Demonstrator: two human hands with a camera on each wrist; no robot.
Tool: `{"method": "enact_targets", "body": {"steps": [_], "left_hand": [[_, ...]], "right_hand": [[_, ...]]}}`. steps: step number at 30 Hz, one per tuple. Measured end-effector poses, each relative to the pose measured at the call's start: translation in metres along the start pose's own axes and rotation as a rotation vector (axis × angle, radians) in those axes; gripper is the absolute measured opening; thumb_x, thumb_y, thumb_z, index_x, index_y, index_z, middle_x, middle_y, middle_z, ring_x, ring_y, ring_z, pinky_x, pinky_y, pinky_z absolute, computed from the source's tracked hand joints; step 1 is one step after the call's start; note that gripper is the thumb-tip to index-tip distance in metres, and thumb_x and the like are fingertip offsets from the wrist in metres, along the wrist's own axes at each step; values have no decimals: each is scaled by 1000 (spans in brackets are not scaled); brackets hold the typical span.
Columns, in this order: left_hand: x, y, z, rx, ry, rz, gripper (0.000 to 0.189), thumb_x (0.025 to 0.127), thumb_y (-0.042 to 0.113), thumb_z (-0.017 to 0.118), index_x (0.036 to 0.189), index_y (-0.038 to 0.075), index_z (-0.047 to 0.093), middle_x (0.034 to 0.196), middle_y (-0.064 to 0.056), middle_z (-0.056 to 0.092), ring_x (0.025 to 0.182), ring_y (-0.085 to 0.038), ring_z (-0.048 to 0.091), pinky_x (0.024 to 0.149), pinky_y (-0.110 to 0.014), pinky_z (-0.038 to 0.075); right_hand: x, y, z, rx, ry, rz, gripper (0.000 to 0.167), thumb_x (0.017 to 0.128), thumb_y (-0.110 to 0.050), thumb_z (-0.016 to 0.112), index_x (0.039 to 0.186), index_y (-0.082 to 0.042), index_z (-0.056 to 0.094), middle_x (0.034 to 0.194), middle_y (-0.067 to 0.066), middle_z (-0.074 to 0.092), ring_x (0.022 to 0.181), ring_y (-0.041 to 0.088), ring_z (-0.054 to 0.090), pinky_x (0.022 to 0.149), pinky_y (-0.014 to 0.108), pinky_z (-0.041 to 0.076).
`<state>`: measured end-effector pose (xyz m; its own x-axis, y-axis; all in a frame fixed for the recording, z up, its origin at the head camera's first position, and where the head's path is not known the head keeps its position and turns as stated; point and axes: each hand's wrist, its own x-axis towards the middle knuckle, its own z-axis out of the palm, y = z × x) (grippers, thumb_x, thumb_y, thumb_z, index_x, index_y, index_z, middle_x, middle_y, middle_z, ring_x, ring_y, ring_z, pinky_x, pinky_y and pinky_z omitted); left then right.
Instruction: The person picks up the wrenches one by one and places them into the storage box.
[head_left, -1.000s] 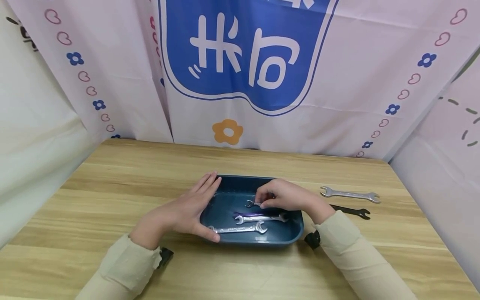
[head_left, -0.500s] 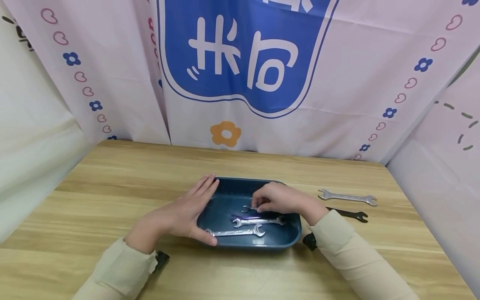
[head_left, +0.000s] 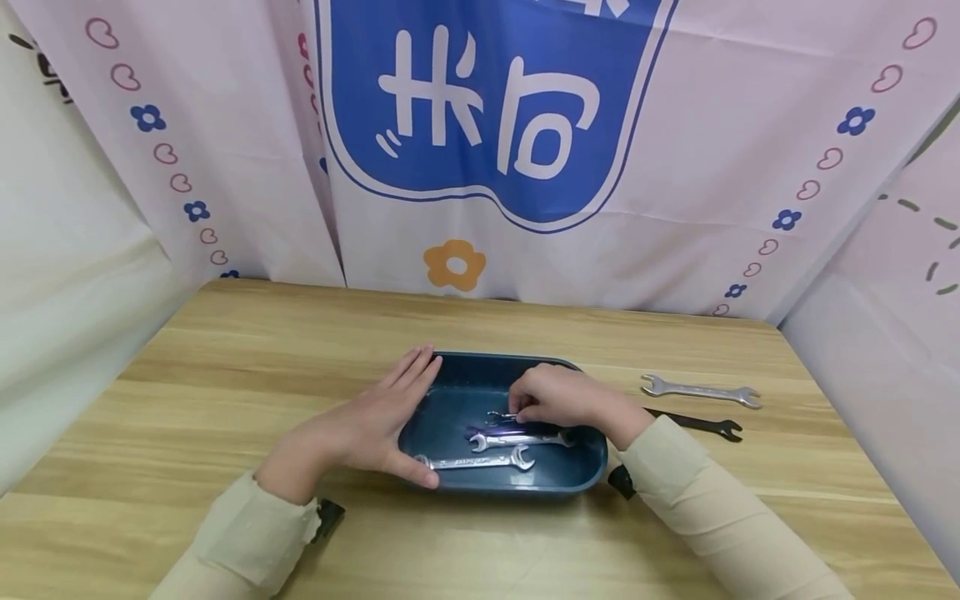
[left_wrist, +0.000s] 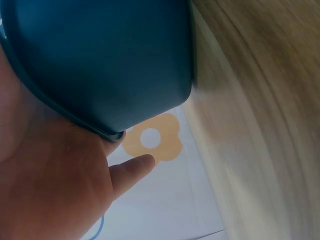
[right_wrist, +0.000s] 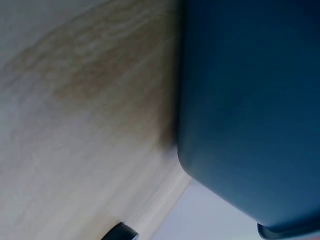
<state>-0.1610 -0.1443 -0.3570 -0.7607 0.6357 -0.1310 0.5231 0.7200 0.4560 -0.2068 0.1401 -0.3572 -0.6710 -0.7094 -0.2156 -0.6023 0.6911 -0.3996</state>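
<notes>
The small wrench (head_left: pixel 495 416) is shiny silver and sits near the middle of the head view, inside a dark blue tray (head_left: pixel 452 398). The right hand (head_left: pixel 558 396) pinches it with bent fingers and hides much of it, so only its left end pokes out. The left hand (head_left: pixel 363 429) lies over the tray's left edge with its fingers straight and its thumb apart from them. Just below the small wrench are a purple tool (head_left: pixel 477 432), partly covered, and a silver wrench (head_left: pixel 513 441). A bigger silver wrench (head_left: pixel 480 461) lies lower, its left end under the left thumb. On the wood table (head_left: pixel 187 400), right of the tray, lie another silver wrench (head_left: pixel 701 391) and a black wrench (head_left: pixel 705 423), partly behind the right arm. A white cloth (head_left: pixel 675 258) hangs across the top.
</notes>
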Motion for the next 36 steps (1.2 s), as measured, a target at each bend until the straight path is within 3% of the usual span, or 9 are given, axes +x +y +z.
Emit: {"method": "enact_targets", "body": {"steps": [10,22,36], "left_hand": [[-1,2,-1,3,-1,4,139,64,75,77,160,6,4,168,-10,-11,155,-33,-10,120,-61,17],[-1,3,-3,-4,-9,0,139,64,73,78,160,7,2,168,-10,-12,155,-34,-11,121,-61,15],[-2,3,-2,-4,-11,-10,139,64,75,77,161,9,1,168,-7,-12,156,-31,-11,122,-59,16]], "right_hand": [[0,-1,3,-10,6,31,6,93,-14,69,91,-17,73,81,-8,67,72,6,56,72,25,50],[-11,-5,4,-106,29,103,11,93,-17,70,101,-17,76,72,-9,58,66,6,53,63,23,46],[-24,-7,-2,-72,42,62,13,93,-15,70,105,-14,75,79,-7,60,70,7,53,66,23,47]]}}
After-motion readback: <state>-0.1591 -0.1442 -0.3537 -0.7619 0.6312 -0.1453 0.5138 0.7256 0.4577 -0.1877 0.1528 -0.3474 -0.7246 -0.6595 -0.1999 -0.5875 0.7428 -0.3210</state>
